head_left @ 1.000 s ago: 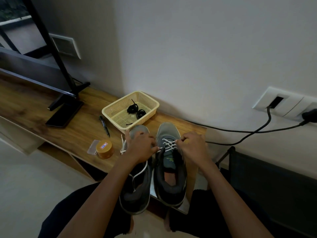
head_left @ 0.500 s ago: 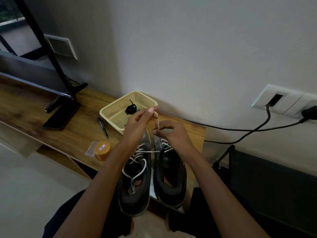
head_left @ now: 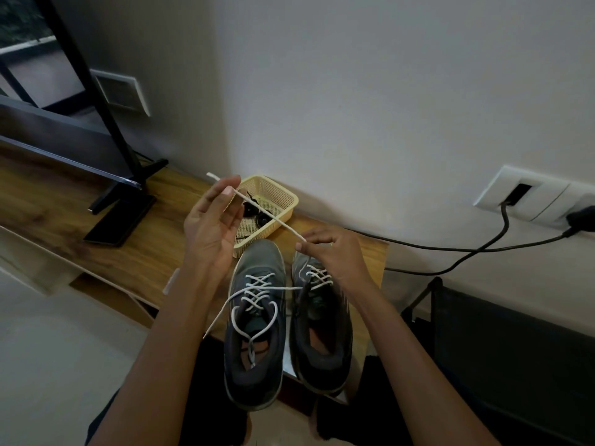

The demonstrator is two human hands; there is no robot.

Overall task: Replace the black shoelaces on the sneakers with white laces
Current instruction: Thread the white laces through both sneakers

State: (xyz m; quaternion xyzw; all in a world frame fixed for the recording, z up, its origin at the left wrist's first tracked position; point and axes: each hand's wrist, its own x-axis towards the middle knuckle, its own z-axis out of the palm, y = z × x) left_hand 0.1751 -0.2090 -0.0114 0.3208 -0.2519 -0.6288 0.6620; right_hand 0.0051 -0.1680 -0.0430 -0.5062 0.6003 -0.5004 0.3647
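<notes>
Wooden bench (head_left: 128, 252), white lace (head_left: 275, 219), seemingly taut

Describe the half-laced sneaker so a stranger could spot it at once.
On the wooden shelf stand two grey sneakers. Take the sneaker under the right hand, nearer the wall sockets; white lace crosses only its front eyelets, while its neighbour is laced higher.

Grey sneakers (head_left: 259, 262) sit paired, threaded with white lace (head_left: 277, 222); black laces (head_left: 260, 219) lie in a basket (head_left: 273, 189).
</notes>
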